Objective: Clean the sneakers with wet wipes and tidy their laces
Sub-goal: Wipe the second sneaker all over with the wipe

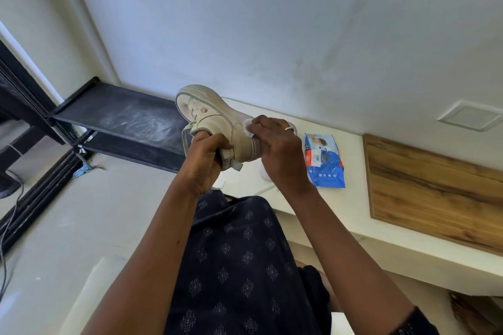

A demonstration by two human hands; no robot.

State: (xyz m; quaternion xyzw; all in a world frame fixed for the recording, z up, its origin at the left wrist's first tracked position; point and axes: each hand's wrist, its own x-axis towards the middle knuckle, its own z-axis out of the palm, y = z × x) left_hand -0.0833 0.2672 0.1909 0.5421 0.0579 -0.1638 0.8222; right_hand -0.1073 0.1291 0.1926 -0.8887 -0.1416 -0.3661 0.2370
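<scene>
A beige sneaker (206, 114) is held up in the air in front of me, toe pointing away to the left. My left hand (208, 158) grips it at the heel and collar from below. My right hand (275, 149) presses a small white wet wipe (249, 126) against the sneaker's side near the heel, fingers curled over the wipe. A loose lace (186, 136) hangs down from the shoe. A second white shoe (264, 174) peeks out on the ledge behind my right wrist, mostly hidden.
A blue and white pack of wet wipes (325, 160) lies on the white ledge (351, 198) to the right. A wooden board (435, 190) lies farther right. A black shoe rack (122, 119) stands to the left. Cables run along the floor at far left.
</scene>
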